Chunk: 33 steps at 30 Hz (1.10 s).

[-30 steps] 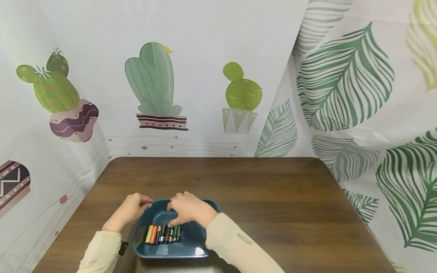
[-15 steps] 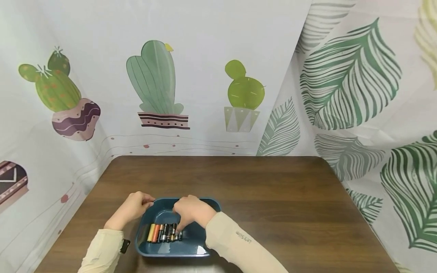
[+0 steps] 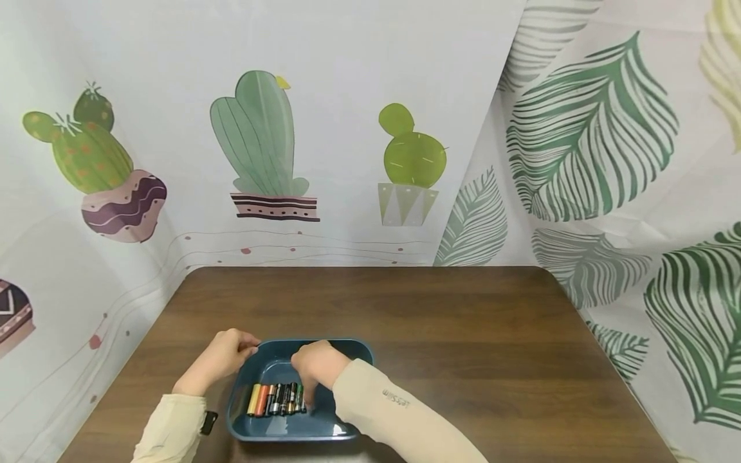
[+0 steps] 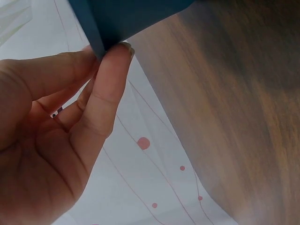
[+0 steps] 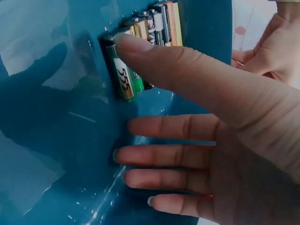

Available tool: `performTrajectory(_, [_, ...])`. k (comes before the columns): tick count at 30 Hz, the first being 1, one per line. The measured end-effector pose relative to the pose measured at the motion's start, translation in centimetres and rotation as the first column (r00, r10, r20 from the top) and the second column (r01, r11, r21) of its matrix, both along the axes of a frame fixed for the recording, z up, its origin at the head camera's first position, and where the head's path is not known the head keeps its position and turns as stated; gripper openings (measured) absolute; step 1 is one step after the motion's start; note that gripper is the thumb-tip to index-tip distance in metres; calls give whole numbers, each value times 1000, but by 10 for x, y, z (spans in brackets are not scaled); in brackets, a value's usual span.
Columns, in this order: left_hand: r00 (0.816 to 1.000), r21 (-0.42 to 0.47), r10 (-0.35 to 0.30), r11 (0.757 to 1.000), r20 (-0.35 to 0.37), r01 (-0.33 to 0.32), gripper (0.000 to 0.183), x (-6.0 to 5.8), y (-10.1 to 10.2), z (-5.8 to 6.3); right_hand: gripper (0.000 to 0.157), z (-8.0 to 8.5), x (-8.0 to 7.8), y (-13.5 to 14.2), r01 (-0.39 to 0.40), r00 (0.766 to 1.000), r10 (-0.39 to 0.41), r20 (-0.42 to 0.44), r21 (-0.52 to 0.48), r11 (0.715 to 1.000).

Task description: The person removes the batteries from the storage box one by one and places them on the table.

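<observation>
In the head view a dark blue tray (image 3: 292, 438) stands on the table, tilted little if at all. Its far left corner is pinched by my left hand (image 3: 222, 354); the left wrist view shows thumb and fingertips on the tray's edge (image 4: 136, 18). A side-by-side row of batteries (image 3: 276, 400), yellow and orange ones at its left end, lies inside. My right hand (image 3: 321, 365) reaches into the tray at the row's right end. In the right wrist view its thumb rests on the end of a green battery (image 5: 125, 77) marked 555, with the other fingers extended.
The brown wooden table (image 3: 451, 360) extends behind and to the right of the tray. A white cloth (image 3: 347, 58) printed with cacti and leaves hangs behind and along the sides.
My right hand has shifted slightly right and nearer, its thumb going from above the batteries to the row's right end. The left hand keeps its pinch on the tray corner.
</observation>
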<state>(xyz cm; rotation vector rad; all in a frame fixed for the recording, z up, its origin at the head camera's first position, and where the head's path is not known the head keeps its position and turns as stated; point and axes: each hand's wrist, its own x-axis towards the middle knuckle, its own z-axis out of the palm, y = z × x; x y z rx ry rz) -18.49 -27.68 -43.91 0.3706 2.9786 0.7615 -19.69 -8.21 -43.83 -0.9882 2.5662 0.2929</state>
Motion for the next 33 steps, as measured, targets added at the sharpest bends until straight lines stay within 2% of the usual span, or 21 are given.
performTrajectory(5, [1000,0,-2,1000,2,2,10,0,0,1,57,-3,1,-8,18,1000,-16,-21,81,997])
performTrajectory(9, [1000,-1,2,1000,-1,-2,10,2,1,2,59,-5,3,-11,24,999,-20,-40,102,995])
performTrajectory(19, [1000,-6,-7,1000,-6,7,10,2,-2,-1,49,-8,4,-12,18,999,-14,-37,89,996])
performTrajectory(25, [1000,8,6,1000,7,-6,12,3,-5,-2,42,-5,2,-7,0,1000,-1,18,69,998])
performTrajectory(29, [1000,26,21,999,20,-22,14,2,-5,-1,44,-3,0,-2,23,998,-27,52,64,998])
performTrajectory(33, [999,33,33,999,35,-34,15,3,-4,0,50,-5,1,0,12,999,-14,30,52,999])
